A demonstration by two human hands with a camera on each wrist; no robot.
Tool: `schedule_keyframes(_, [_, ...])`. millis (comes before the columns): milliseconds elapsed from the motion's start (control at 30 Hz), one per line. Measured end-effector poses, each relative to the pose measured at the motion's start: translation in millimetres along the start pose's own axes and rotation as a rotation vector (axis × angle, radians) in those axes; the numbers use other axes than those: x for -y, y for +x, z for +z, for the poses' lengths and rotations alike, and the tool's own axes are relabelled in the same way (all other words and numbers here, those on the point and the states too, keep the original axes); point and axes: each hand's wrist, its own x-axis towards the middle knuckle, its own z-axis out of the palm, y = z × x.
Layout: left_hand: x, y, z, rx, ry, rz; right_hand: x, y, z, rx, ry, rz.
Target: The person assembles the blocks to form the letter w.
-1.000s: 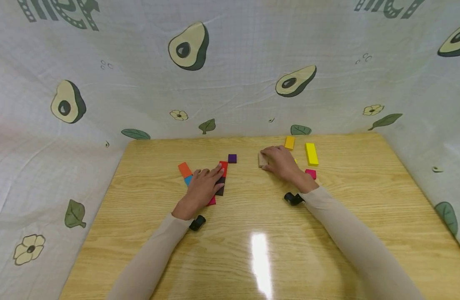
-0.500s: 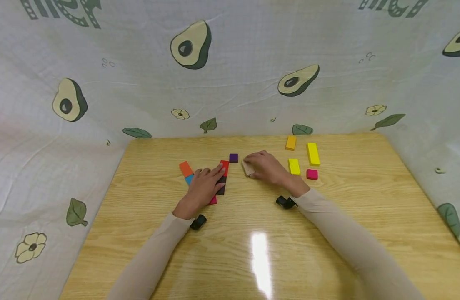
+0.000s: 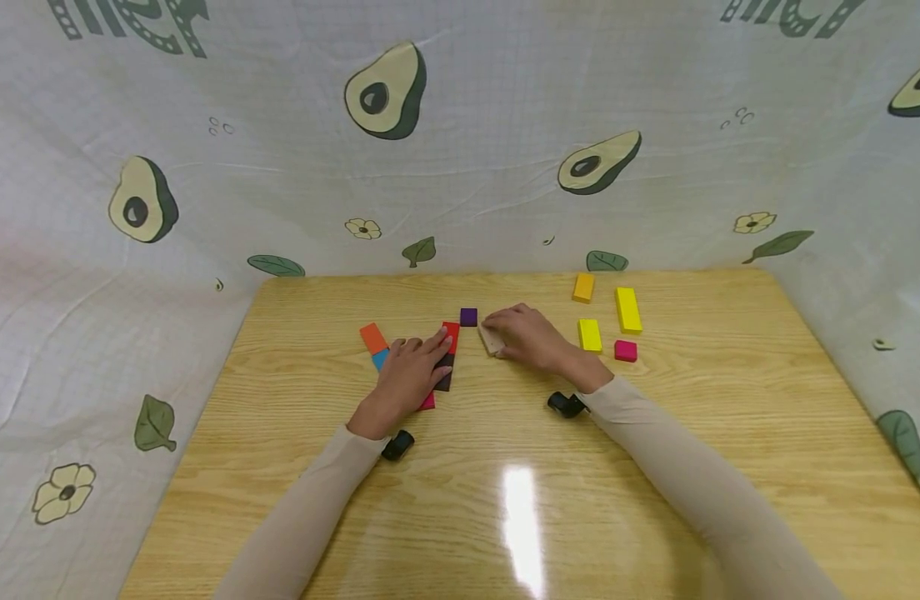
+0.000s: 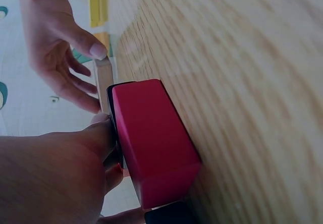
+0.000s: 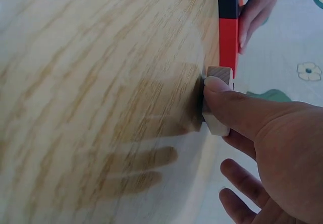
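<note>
My right hand [image 3: 531, 337] pinches a small plain wooden block [image 3: 491, 338] between thumb and fingers, right of the red block [image 3: 451, 332]. In the right wrist view, the thumb lies against the near side of the wooden block [image 5: 219, 124]. My left hand [image 3: 405, 375] rests on a cluster of blocks. Its index fingertip touches the red block, and its thumb touches the black block [image 3: 445, 379]. A pink block [image 4: 154, 133] stands large in the left wrist view, beside that thumb. Blue [image 3: 380, 358] and orange blocks [image 3: 373, 337] show left of the left hand, which hides part of the cluster.
A dark purple block [image 3: 469, 317] sits just behind the wooden one. Further right lie an orange-yellow block [image 3: 583, 287], a long yellow block [image 3: 628, 311], a shorter yellow block [image 3: 590, 335] and a small pink block [image 3: 626, 351]. A printed cloth [image 3: 475, 167] hangs behind the table.
My right hand has moved left with the wooden block, turning it slightly, toward the red block. This uncovered the shorter yellow block. The left hand has stayed on its cluster.
</note>
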Motion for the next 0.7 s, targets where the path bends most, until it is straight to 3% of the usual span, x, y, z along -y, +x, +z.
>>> schedule_keyframes(700, [0.4,0.3,2.2,-0.018,0.022,0.010,-2.1,2.2,5.1,0.022,0.019,-0.013])
